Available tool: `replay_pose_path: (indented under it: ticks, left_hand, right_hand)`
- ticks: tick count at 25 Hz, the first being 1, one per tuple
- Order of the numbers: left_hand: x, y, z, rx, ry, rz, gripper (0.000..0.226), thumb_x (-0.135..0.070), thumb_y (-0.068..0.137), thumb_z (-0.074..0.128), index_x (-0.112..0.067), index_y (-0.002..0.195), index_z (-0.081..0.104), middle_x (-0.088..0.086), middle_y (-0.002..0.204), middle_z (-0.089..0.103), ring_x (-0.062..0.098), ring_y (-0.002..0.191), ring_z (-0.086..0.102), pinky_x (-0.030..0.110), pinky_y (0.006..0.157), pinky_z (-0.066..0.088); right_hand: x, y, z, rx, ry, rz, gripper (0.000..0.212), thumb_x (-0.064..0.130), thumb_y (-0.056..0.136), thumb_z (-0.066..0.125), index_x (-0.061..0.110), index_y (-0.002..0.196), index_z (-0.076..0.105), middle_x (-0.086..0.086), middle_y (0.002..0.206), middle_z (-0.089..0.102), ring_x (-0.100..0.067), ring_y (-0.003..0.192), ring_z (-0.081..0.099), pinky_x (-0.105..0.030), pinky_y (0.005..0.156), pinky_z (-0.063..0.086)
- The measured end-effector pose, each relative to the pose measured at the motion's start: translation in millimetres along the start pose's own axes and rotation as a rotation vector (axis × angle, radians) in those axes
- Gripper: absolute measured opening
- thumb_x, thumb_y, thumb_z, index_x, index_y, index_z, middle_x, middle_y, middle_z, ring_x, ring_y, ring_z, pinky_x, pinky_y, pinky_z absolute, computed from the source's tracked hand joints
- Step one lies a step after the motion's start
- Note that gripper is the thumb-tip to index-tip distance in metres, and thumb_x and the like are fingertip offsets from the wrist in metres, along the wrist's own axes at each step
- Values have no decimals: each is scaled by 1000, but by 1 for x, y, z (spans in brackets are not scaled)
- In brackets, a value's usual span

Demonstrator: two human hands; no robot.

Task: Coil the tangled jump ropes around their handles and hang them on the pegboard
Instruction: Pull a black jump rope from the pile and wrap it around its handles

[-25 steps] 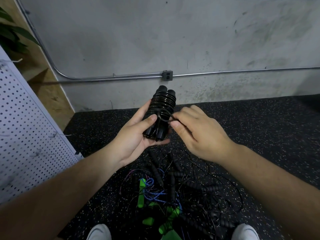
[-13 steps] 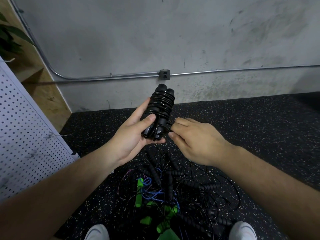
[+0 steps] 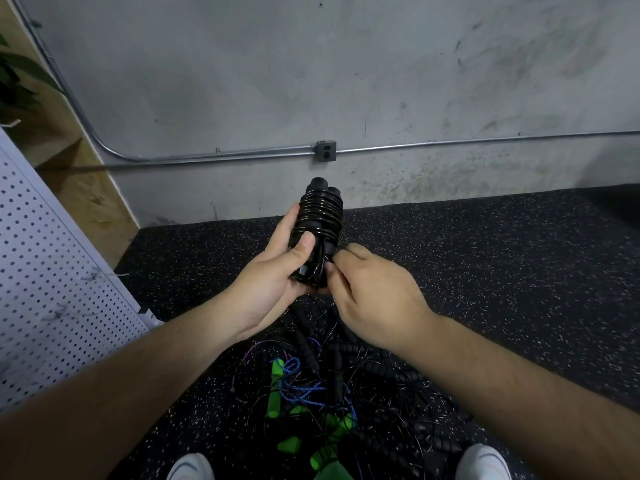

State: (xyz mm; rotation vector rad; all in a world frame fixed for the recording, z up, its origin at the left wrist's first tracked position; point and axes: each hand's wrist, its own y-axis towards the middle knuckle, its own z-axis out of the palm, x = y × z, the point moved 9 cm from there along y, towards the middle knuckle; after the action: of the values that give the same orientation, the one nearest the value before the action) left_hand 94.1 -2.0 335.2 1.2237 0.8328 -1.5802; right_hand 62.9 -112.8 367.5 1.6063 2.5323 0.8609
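Your left hand [image 3: 273, 275] holds the black jump rope [image 3: 318, 233] in the air in front of you, its grip clenched around the lower part of the two handles [image 3: 319, 186], the thumb on the front. The long axis of the bundle is nearly upright: the cord [image 3: 320, 213] is wound in tight rings around the upper half, and the top ends point up and away from you, toward the grey wall [image 3: 346, 81]. Your right hand [image 3: 374, 296] meets the bundle low on its right side, its grip pinching the cord there, above the tangled pile of ropes [image 3: 339, 386] on the floor [image 3: 502, 271].
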Motion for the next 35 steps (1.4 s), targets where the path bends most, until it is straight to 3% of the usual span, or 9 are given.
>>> replay_pose_path:
  ticks: [4, 11, 14, 17, 20, 22, 26, 30, 35]
  left_hand:
    - [4, 1, -4, 23, 49, 11, 94, -10, 86, 70, -43, 157, 18, 0, 135, 66, 20, 125, 61, 40, 101, 53]
    - [-2, 8, -14, 0, -10, 31, 95, -12, 80, 73, -42, 156, 24, 12, 140, 60, 31, 124, 61, 55, 96, 53]
    - [7, 5, -3, 58, 31, 7, 90, -8, 83, 66, -39, 156, 25, 7, 140, 60, 24, 119, 63, 52, 94, 55]
    - [10, 6, -3, 62, 41, -16, 87, -9, 84, 67, -37, 156, 27, 3, 144, 58, 26, 127, 60, 56, 96, 52]
    - [7, 8, -16, 62, 273, -15, 84, -14, 86, 75, -38, 154, 33, -1, 142, 59, 24, 122, 62, 49, 89, 58]
    - [8, 8, -20, 67, 432, -19, 79, -21, 84, 79, -38, 151, 41, -6, 136, 62, 21, 119, 64, 46, 88, 59]
    - [5, 9, -26, 32, 409, -27, 63, -25, 79, 74, -22, 140, 57, -3, 142, 59, 18, 117, 65, 45, 89, 60]
    - [2, 12, -46, -24, 411, -37, 48, -16, 80, 77, -18, 126, 65, 9, 112, 73, 25, 104, 72, 45, 88, 60]
    - [6, 14, -46, -13, 473, -64, 37, -4, 84, 74, -16, 118, 71, 16, 110, 74, 29, 88, 75, 39, 77, 63]
  right_hand:
    - [0, 1, -3, -67, 63, -18, 35, 36, 101, 42, 10, 93, 63, -4, 102, 50, -16, 66, 46, -30, 55, 46]
    - [-15, 2, -2, -79, 386, 68, 16, 15, 92, 71, 14, 107, 67, 9, 98, 61, -2, 90, 56, -14, 81, 48]
    - [-13, 7, -13, -186, 471, 62, 7, 9, 87, 74, 14, 92, 73, 9, 89, 67, -4, 84, 62, -20, 78, 52]
    - [-15, 11, -13, -144, 590, 116, 17, 8, 85, 72, 17, 100, 72, 11, 90, 68, -6, 84, 66, -25, 76, 56]
    - [-11, 17, -10, -54, 555, 90, 34, 17, 90, 67, 24, 123, 65, 9, 105, 57, -3, 95, 60, -14, 81, 49]
    - [-8, 22, -10, -57, 447, 45, 26, 25, 94, 66, 25, 121, 69, 8, 108, 53, -1, 98, 55, -11, 86, 44]
    - [-5, 29, -5, -30, 401, -8, 16, 33, 96, 64, 26, 108, 73, 17, 102, 59, -2, 95, 59, -23, 83, 51]
    - [-4, 34, -2, -47, 350, -20, 15, 29, 98, 59, 18, 100, 68, 11, 94, 64, -8, 88, 58, -33, 79, 51]
    - [-37, 39, -5, -161, 510, 253, 16, 28, 99, 58, 19, 95, 70, 12, 93, 67, -7, 89, 61, -34, 83, 52]
